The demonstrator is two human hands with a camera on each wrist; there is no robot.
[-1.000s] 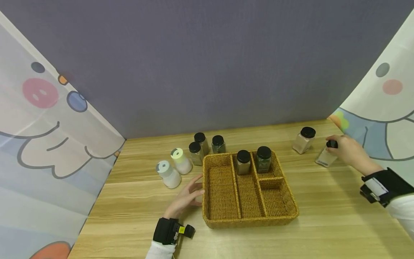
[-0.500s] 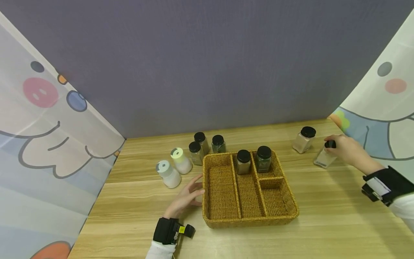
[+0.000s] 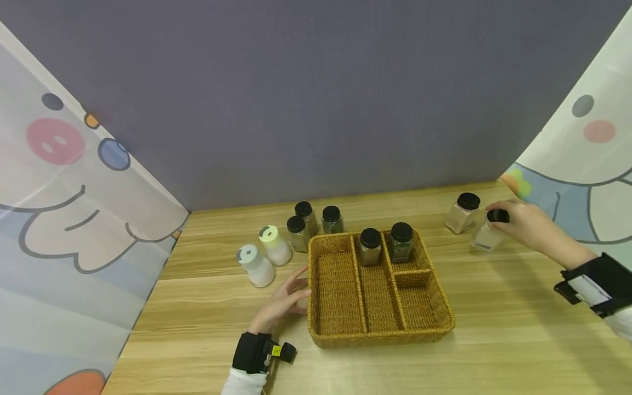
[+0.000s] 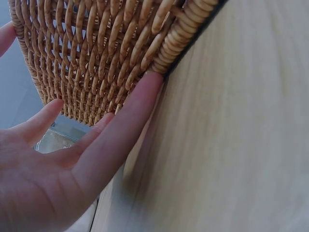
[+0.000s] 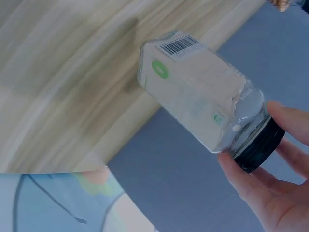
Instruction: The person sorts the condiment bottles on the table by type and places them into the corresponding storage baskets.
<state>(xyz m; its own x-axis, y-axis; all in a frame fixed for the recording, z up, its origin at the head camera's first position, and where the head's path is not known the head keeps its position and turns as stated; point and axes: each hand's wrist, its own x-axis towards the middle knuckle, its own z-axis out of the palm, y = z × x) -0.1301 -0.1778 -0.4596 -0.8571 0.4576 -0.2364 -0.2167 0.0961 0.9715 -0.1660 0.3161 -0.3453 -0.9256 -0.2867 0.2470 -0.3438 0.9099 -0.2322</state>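
Observation:
My right hand [image 3: 535, 227] pinches a spice jar [image 3: 486, 239] by its black lid, at the right of the table in the head view. Pale powder fills much of this clear, square-sided jar, and a barcode label [image 5: 181, 46] shows in the right wrist view. The thumb and fingers [image 5: 244, 181] close around the lid from both sides. My left hand [image 3: 280, 304] rests against the left side of a woven basket [image 3: 385, 341]. Its fingers [image 4: 123, 123] are spread and fairly straight, tips on the weave near the bottom edge. A jar with a black lid [image 3: 468, 201] stands just left of the held one.
Inside the divided basket stand a brown-filled jar [image 3: 370, 253] and a green-filled jar [image 3: 401, 249]. Behind its left corner are several black-lidded jars [image 3: 298, 240]. Two white bottles [image 3: 259, 271] stand left of it. A grey partition [image 3: 336, 109] bounds the table's back.
My right hand has shifted left with the spice jar, bringing it closer to the neighbouring jar. The left hand stays against the basket.

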